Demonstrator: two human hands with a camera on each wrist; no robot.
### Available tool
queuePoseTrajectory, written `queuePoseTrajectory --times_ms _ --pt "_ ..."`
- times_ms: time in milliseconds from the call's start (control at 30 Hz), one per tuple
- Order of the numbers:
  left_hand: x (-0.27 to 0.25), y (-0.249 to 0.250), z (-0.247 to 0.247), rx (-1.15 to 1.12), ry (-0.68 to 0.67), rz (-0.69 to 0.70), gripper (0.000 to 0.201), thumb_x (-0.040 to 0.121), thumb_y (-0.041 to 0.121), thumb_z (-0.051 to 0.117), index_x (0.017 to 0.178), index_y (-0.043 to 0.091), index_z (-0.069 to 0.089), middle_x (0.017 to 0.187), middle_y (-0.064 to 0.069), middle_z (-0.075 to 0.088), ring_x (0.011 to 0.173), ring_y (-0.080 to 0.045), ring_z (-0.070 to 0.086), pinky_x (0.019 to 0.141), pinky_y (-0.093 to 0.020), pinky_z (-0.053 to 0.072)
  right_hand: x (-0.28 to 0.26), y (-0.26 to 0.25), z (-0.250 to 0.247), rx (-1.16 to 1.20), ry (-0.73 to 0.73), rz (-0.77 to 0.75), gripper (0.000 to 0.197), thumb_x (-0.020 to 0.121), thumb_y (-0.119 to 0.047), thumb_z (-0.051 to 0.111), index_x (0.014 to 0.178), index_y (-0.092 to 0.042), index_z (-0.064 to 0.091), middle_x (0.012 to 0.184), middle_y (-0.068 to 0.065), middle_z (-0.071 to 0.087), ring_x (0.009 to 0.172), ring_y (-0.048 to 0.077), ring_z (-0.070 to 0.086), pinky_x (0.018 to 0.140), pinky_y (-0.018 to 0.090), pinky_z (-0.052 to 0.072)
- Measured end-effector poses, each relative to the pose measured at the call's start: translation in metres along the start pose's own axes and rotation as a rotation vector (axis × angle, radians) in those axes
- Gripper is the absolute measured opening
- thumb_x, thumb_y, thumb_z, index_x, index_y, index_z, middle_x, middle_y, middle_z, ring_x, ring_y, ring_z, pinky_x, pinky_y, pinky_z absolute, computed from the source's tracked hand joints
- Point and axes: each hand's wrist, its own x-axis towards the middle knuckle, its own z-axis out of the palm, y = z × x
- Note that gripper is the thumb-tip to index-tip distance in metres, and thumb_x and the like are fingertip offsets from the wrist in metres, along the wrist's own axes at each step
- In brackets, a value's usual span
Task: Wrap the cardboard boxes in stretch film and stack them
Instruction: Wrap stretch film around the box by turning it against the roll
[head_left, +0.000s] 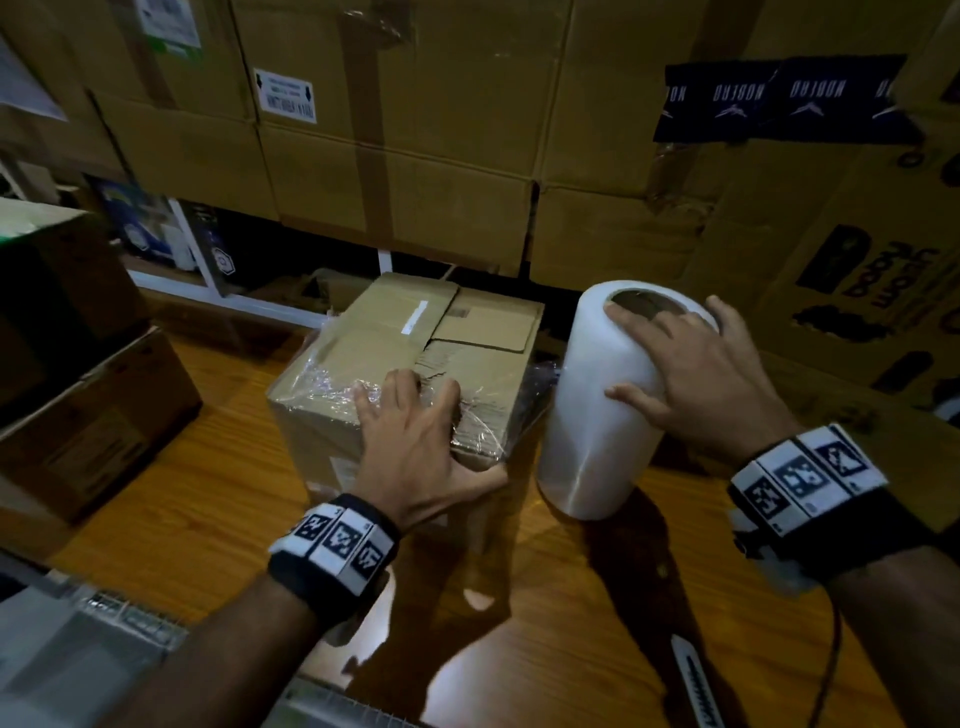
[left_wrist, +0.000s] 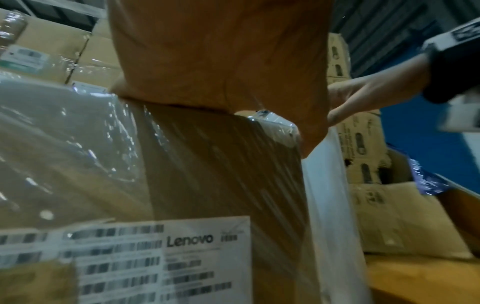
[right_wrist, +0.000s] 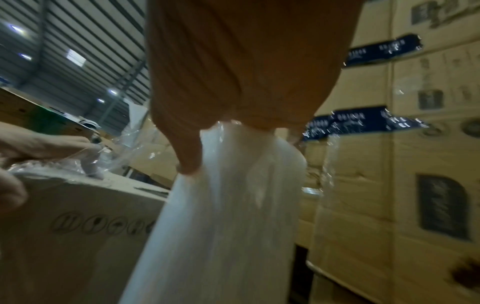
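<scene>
A brown cardboard box (head_left: 405, 338) stands on the wooden table (head_left: 208, 493), with crinkled stretch film over its near top edge and right corner. My left hand (head_left: 410, 426) lies flat on that film, fingers spread, thumb down the box's near side. The left wrist view shows the palm (left_wrist: 221, 61) above the filmed box face (left_wrist: 194, 164) with its white label. A white stretch film roll (head_left: 597, 415) stands upright just right of the box. My right hand (head_left: 685, 364) grips its top, fingers over the core rim, thumb on the side. In the right wrist view the roll (right_wrist: 233, 205) hangs below the palm (right_wrist: 246, 61).
Large stacked cartons (head_left: 415, 130) form a wall close behind the box and along the right (head_left: 857, 286). More cartons (head_left: 88, 415) sit at the left on the table. A utility knife (head_left: 696, 680) lies near the front edge at the right.
</scene>
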Motion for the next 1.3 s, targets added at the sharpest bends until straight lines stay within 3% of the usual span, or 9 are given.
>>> queuePoseTrajectory --times_ms 133,267,400,533,633,833,1067,1167,1300 --pt "-0.013 -0.031 -0.01 -0.045 -0.018 0.176 0.09 0.065 0.097 0.041 0.12 0.027 0.049 0.126 -0.007 0.044 0.128 -0.028 0.042 0.115 -0.072 0.021 0.016 -0.024 0.002 -0.05 0.07 0.218 0.1 0.069 -0.097 0.03 0.133 -0.026 0.06 0.121 0.005 0.069 0.116 0.029 0.059 0.109 0.051 0.029" --pt "-0.021 -0.062 -0.018 -0.079 -0.063 0.276 0.095 0.067 0.095 0.047 0.131 0.025 0.05 0.136 -0.01 0.045 0.139 -0.03 0.037 0.118 -0.073 0.017 0.003 -0.027 0.012 -0.078 0.119 0.197 0.099 0.074 -0.096 0.037 0.134 -0.019 0.057 0.118 0.009 0.068 0.114 0.033 0.061 0.121 0.062 0.016" --pt "-0.027 -0.081 -0.03 -0.091 -0.095 0.365 0.095 0.07 0.09 0.049 0.138 0.023 0.047 0.142 -0.011 0.042 0.142 -0.029 0.031 0.122 -0.068 0.012 -0.002 -0.019 0.009 -0.144 0.135 0.228 0.102 0.071 -0.104 0.029 0.117 -0.02 0.064 0.101 0.005 0.071 0.101 0.028 0.064 0.109 0.054 0.035" --pt "-0.023 -0.104 -0.04 -0.09 -0.187 0.412 0.101 0.07 0.092 0.05 0.145 0.025 0.043 0.149 -0.014 0.039 0.148 -0.032 0.026 0.123 -0.069 0.014 0.005 -0.02 0.008 -0.039 0.14 0.168 0.109 0.067 -0.103 0.038 0.131 -0.018 0.059 0.118 0.008 0.07 0.111 0.031 0.063 0.113 0.055 0.031" --pt "-0.025 -0.126 -0.043 -0.1 -0.237 0.431 0.102 0.07 0.094 0.048 0.148 0.028 0.039 0.155 -0.013 0.034 0.152 -0.031 0.021 0.123 -0.069 0.01 -0.007 -0.008 0.004 -0.05 0.098 0.052 0.101 0.072 -0.098 0.038 0.127 -0.016 0.061 0.117 0.011 0.071 0.111 0.032 0.063 0.115 0.059 0.03" --pt "-0.02 -0.145 -0.049 -0.067 -0.261 0.489 0.1 0.073 0.086 0.059 0.15 0.027 0.035 0.159 -0.014 0.03 0.155 -0.033 0.016 0.124 -0.069 0.007 0.006 -0.029 0.005 -0.1 0.184 0.272 0.102 0.068 -0.1 0.041 0.127 -0.02 0.063 0.111 0.007 0.072 0.106 0.03 0.063 0.101 0.05 0.032" --pt "-0.015 -0.164 -0.059 -0.089 -0.356 0.524 0.099 0.075 0.079 0.068 0.152 0.029 0.033 0.165 -0.011 0.023 0.158 -0.029 0.006 0.126 -0.066 0.003 0.035 -0.05 0.015 -0.145 0.166 0.304 0.112 0.065 -0.104 0.04 0.122 -0.01 0.065 0.108 0.017 0.072 0.105 0.037 0.065 0.108 0.054 0.036" --pt "-0.021 -0.167 -0.066 -0.075 -0.335 0.501 0.101 0.077 0.085 0.062 0.155 0.03 0.031 0.17 -0.007 0.015 0.16 -0.027 -0.007 0.126 -0.063 -0.004 0.037 -0.057 0.013 -0.104 0.16 0.271 0.114 0.067 -0.102 0.038 0.122 -0.005 0.063 0.107 0.02 0.072 0.102 0.037 0.066 0.1 0.051 0.042" --pt "-0.043 -0.143 -0.069 0.047 -0.238 0.339 0.101 0.081 0.098 0.03 0.158 0.034 0.028 0.174 -0.001 0.002 0.159 -0.025 -0.016 0.128 -0.05 -0.011 0.026 -0.057 0.008 -0.069 0.167 0.301 0.114 0.069 -0.103 0.036 0.123 -0.006 0.061 0.113 0.021 0.07 0.106 0.038 0.066 0.096 0.05 0.045"
